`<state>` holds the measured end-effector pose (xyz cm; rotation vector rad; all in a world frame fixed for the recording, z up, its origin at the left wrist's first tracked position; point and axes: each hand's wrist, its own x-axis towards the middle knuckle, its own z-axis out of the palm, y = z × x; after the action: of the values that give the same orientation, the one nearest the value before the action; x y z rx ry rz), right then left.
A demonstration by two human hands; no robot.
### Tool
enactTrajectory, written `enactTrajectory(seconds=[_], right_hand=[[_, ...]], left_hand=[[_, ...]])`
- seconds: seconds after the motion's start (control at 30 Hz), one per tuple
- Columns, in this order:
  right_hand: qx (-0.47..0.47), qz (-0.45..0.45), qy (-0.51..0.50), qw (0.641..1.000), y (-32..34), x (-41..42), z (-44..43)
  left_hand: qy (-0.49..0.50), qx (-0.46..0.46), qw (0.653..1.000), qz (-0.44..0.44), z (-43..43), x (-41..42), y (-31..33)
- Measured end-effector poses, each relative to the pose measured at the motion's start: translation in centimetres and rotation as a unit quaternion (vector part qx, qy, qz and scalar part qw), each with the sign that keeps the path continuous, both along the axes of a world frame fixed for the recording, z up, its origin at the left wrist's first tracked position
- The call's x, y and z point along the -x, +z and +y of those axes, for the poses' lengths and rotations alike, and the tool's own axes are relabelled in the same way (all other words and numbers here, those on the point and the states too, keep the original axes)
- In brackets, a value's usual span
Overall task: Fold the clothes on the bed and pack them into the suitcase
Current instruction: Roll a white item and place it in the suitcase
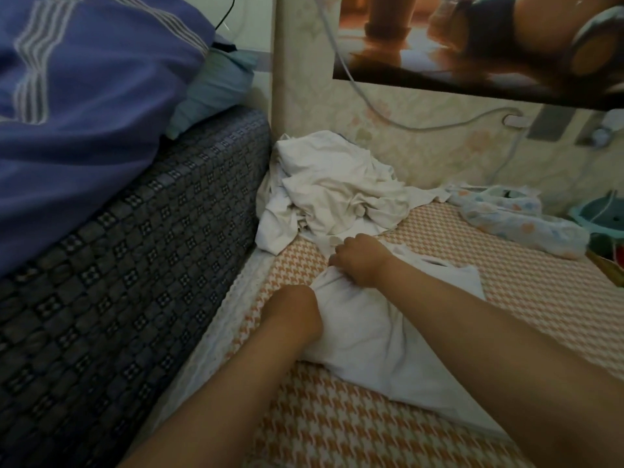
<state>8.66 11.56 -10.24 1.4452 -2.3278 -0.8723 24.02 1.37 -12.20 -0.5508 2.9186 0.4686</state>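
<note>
A white garment [378, 346] lies flat on the orange houndstooth bed sheet [337, 430] in front of me. My right hand [358, 260] grips its bunched far edge with curled fingers. My left hand [297, 312] is bent down at the wrist at the garment's left edge; its fingers are hidden under the cloth. A crumpled heap of white clothes [331, 194] sits beyond, in the corner by the wall. No suitcase is in view.
A dark checkered mattress side [135, 265] rises along the left, with a purple striped quilt [84, 96] on top. A pastel dotted cloth [516, 221] lies at the right by the wall. A white cable [405, 123] hangs on the wall under a poster [472, 42].
</note>
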Motion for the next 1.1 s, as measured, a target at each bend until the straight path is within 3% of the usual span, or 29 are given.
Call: enactTrajectory(seconds=[0.1, 0.2, 0.37, 0.47, 0.57, 0.63, 0.7, 0.73, 0.8, 0.87, 0.93, 1.0, 1.1], right_hand=[[0.105, 0.004, 0.052, 0.993, -0.1, 1.3, 2.5], [0.196, -0.048, 0.022, 0.979, 1.1, 1.3, 5.4], [0.343, -0.110, -0.099, 0.928, 2.8, 2.0, 11.5], [0.390, -0.147, -0.131, 0.899, 2.7, 3.2, 16.2], [0.347, -0.183, -0.218, 0.893, 1.5, 2.8, 20.6], [0.330, -0.227, -0.284, 0.871, 0.9, 1.2, 22.8], [0.268, -0.243, -0.305, 0.881, -0.5, 0.6, 24.2], [0.259, -0.252, -0.310, 0.879, -1.0, 0.4, 24.7], [0.252, -0.202, -0.306, 0.896, -1.3, -0.2, 24.8], [0.292, -0.159, -0.279, 0.901, -0.8, -0.5, 24.3], [0.366, -0.160, -0.242, 0.884, -1.0, -0.7, 23.4], [0.360, -0.204, -0.234, 0.880, -1.9, -1.0, 22.6], [0.257, -0.269, -0.307, 0.876, -3.5, -1.2, 22.7]], left_hand=[[0.004, -0.005, 1.000, -0.008, 0.3, -0.1, 0.5], [0.009, -0.033, 0.999, 0.012, 0.9, -0.1, 1.6], [-0.035, -0.120, 0.979, 0.162, 3.8, 0.4, 5.7], [-0.136, -0.159, 0.957, 0.203, 8.2, 1.1, 7.1], [-0.260, -0.199, 0.937, 0.122, 13.1, 1.2, 7.6], [-0.328, -0.208, 0.921, -0.042, 15.4, 0.9, 7.1], [-0.362, -0.230, 0.887, -0.169, 16.6, 0.8, 6.4], [-0.364, -0.253, 0.880, -0.171, 16.9, 1.0, 5.9], [-0.341, -0.296, 0.890, -0.069, 17.2, 1.6, 5.2], [-0.313, -0.252, 0.911, 0.093, 16.8, 2.5, 4.0], [-0.328, -0.115, 0.915, 0.205, 16.0, 3.2, 2.4], [-0.366, 0.012, 0.917, 0.157, 14.8, 2.9, 0.8], [-0.395, 0.052, 0.917, 0.012, 13.4, 1.5, -1.3]])
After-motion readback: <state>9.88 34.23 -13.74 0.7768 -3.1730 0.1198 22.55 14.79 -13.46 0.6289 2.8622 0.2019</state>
